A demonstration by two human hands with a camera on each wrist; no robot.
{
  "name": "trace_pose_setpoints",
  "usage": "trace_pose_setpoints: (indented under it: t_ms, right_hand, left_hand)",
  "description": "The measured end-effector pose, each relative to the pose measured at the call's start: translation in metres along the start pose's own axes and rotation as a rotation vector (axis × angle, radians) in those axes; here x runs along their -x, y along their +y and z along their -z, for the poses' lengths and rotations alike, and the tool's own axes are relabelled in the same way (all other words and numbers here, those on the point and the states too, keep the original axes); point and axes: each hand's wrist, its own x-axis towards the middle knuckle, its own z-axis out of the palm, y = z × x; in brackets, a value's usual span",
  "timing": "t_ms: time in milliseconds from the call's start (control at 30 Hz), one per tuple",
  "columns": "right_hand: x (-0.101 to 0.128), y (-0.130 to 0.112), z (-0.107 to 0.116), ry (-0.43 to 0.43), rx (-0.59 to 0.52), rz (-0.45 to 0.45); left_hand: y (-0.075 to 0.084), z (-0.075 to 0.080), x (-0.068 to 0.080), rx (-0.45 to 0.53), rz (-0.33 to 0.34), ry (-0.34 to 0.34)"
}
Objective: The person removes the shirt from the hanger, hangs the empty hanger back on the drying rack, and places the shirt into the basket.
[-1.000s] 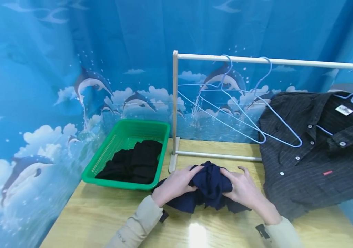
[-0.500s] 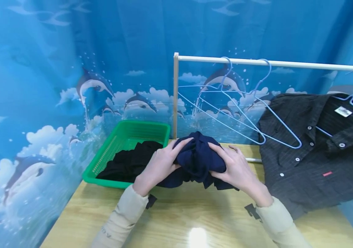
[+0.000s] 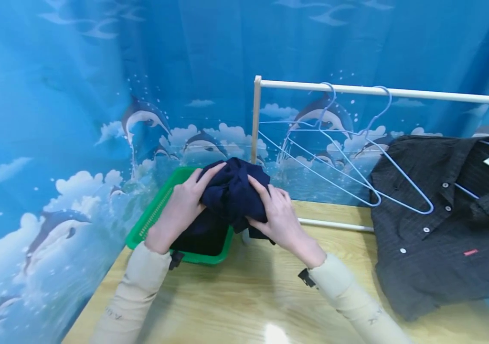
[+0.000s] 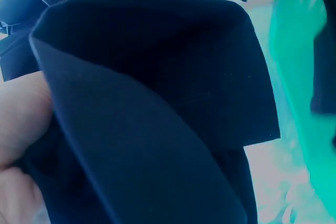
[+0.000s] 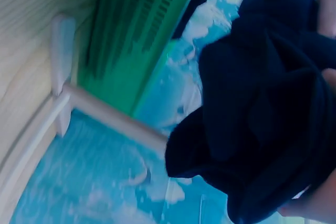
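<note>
Both hands hold a bunched navy garment [image 3: 233, 191] up off the tabletop [image 3: 244, 296], above the near right end of the green basket [image 3: 150, 222]. The left hand [image 3: 182, 205] cups the bundle from its left side, with the fingers stretched up and across the cloth and the wrist bent back toward the forearm. The right hand [image 3: 276, 217] presses in from the right, its fingers curled over the folds so that the cloth is clamped between the two palms. Both forearms, in beige sleeves, rise from the lower edge of the head view and converge on the bundle.

In the left wrist view the garment [image 4: 157, 103] fills nearly the whole picture, with a bit of hand at the left edge. In the right wrist view it [image 5: 262, 103] hangs as a dark lump, with the basket [image 5: 136, 40] and the rack's base behind it.

Black cloth [image 3: 203, 234] lies inside the basket under the bundle. Behind the hands stands a white rack [image 3: 256, 119] with blue wire hangers [image 3: 356, 157] on its bar. A dark striped shirt [image 3: 446, 215] hangs on a hanger at the right, its lower part spread over the tabletop.
</note>
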Motion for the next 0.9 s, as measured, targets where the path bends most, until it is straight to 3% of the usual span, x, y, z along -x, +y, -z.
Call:
trace_pose_setpoints:
  t_ms: [133, 267, 400, 500, 600, 667, 800, 900]
  right_hand:
    - [-0.022, -0.007, -0.026, 0.057, -0.004, 0.002]
    - [-0.044, -0.008, -0.053, 0.122, 0.050, 0.005]
    - [-0.063, 0.001, -0.078, 0.141, 0.066, -0.011]
    - [-0.071, 0.012, -0.099, 0.123, 0.046, -0.032]
    - [-0.074, 0.023, -0.120, 0.035, 0.019, -0.082]
    - [-0.075, 0.029, -0.132, -0.079, -0.002, -0.130]
    - [-0.071, 0.033, -0.145, -0.371, 0.010, -0.202]
    - [-0.067, 0.029, -0.148, -0.504, 0.085, -0.199]
  left_hand:
    - [-0.016, 0.020, -0.006, -0.048, 0.015, 0.010]
    - [-0.033, 0.031, -0.017, -0.104, 0.022, 0.028]
    - [-0.057, 0.025, -0.028, -0.145, 0.027, 0.030]
    - [-0.079, 0.010, -0.031, -0.126, 0.080, -0.018]
    - [-0.103, -0.012, -0.029, -0.083, 0.169, -0.107]
    - [-0.116, -0.027, -0.025, -0.063, 0.238, -0.195]
    - [-0.134, -0.051, -0.013, -0.083, 0.384, -0.453]
    - [-0.137, -0.055, -0.005, -0.097, 0.479, -0.611]
